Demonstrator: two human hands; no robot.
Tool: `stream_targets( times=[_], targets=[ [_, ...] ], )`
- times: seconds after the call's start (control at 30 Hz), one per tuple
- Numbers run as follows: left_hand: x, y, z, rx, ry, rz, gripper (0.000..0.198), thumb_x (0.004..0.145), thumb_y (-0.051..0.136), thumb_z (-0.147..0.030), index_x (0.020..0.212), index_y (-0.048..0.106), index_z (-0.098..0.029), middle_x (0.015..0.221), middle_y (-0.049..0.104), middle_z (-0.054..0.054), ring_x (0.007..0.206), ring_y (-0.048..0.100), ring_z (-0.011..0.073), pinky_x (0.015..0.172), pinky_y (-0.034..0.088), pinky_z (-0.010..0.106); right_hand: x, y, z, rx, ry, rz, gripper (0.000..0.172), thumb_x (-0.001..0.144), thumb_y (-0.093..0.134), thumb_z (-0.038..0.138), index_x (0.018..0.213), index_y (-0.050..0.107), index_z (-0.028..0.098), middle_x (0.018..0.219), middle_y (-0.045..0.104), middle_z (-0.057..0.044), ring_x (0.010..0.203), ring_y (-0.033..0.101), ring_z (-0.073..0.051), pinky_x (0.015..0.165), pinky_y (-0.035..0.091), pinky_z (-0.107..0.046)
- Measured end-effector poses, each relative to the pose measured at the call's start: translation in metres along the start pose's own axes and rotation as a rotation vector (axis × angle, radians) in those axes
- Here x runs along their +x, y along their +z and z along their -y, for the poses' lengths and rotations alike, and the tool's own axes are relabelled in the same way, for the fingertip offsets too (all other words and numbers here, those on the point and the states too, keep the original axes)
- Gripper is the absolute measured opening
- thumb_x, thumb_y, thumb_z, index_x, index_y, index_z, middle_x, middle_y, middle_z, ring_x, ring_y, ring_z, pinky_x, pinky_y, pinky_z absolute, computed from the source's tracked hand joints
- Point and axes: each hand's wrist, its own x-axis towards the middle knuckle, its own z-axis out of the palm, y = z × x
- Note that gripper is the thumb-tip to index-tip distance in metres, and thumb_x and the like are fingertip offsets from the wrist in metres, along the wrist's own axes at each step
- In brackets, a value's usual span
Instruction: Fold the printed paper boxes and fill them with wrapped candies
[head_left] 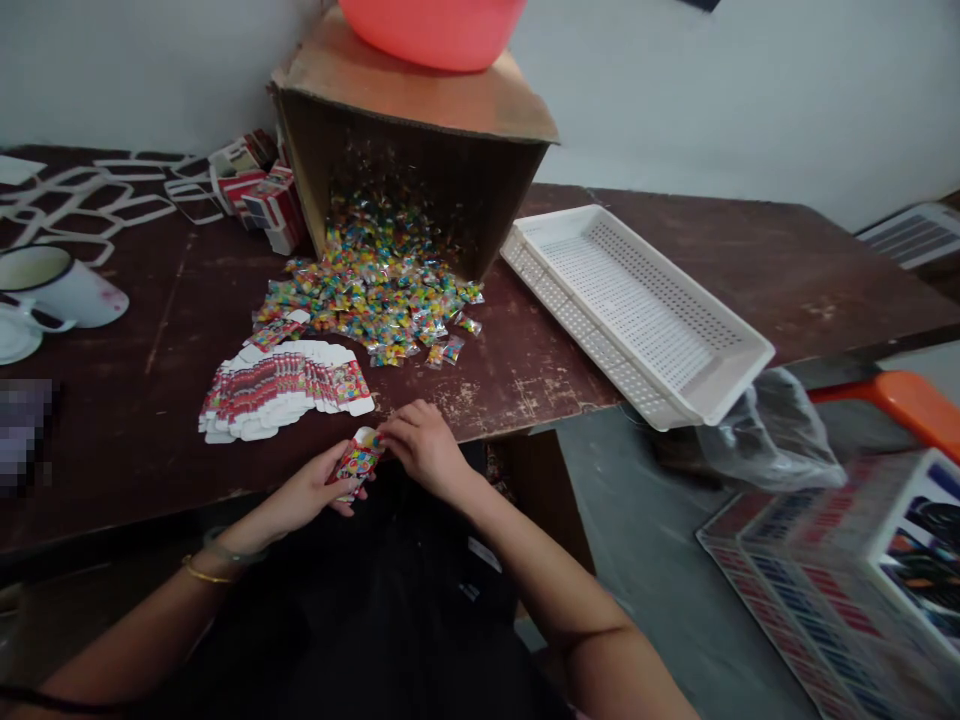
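Note:
My left hand (315, 490) is closed around a small printed candy box (361, 458), red with coloured dots, tilted with its open top away from me. My right hand (427, 445) has its fingers pinched together at the box's upper right edge; whatever is between the fingertips is hidden. Just beyond my hands, a fanned stack of flattened candy boxes (281, 390) lies on the brown table (517, 395). Behind the stack, a heap of small clear sachets with colourful candies (390, 290) spills from a cardboard carton (420, 100) lying on its side.
A white perforated tray (637, 310) overhangs the table's front edge at right. A red basin (442, 30) rests on the carton. At left are an enamel mug (64, 285) and several red-and-white boxes (262, 195). A plastic crate (840, 570) and an orange stool (911, 405) stand at lower right.

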Motion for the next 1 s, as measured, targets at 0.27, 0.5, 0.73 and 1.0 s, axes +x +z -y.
stream_targets(
  times=[0.27, 0.5, 0.73, 1.0],
  targets=[
    [-0.005, 0.005, 0.009, 0.014, -0.014, 0.024, 0.045, 0.077, 0.072, -0.043, 0.11, 0.056, -0.018, 0.081, 0.061, 0.002, 0.07, 0.061, 0.0185, 0.052, 0.053, 0.027, -0.004, 0.024, 0.008, 0.075, -0.013, 0.088, 0.016, 0.094, 0.058, 0.028, 0.096, 0.072, 0.022, 0.1, 0.067, -0.006, 0.099, 0.052, -0.02, 0.093, 0.035, -0.039],
    [0.001, 0.016, 0.013, -0.24, -0.017, -0.181, 0.061, 0.089, 0.039, -0.065, 0.09, 0.068, -0.011, 0.074, 0.068, 0.009, 0.064, 0.062, 0.0207, 0.048, 0.051, 0.027, -0.017, 0.042, 0.003, 1.014, 0.409, -0.114, 0.029, 0.088, 0.062, 0.034, 0.116, 0.064, 0.026, 0.124, 0.055, -0.005, 0.075, 0.056, -0.01, 0.066, 0.049, -0.025],
    [0.007, 0.001, 0.016, -0.07, 0.048, -0.105, 0.042, 0.083, 0.057, -0.049, 0.103, 0.07, -0.014, 0.08, 0.072, 0.007, 0.07, 0.064, 0.0224, 0.051, 0.052, 0.027, -0.009, 0.05, 0.006, 1.107, 0.497, 0.143, 0.025, 0.076, 0.072, 0.032, 0.097, 0.071, 0.019, 0.091, 0.066, -0.003, 0.067, 0.06, -0.012, 0.057, 0.051, -0.023],
    [0.006, 0.002, 0.01, -0.162, 0.099, -0.097, 0.039, 0.087, 0.05, -0.046, 0.103, 0.066, -0.014, 0.084, 0.069, 0.008, 0.08, 0.063, 0.0252, 0.058, 0.055, 0.032, -0.003, 0.032, 0.016, 0.742, 0.248, -0.088, 0.023, 0.088, 0.064, 0.036, 0.103, 0.076, 0.023, 0.103, 0.071, -0.006, 0.097, 0.066, -0.019, 0.09, 0.051, -0.034]
  ],
)
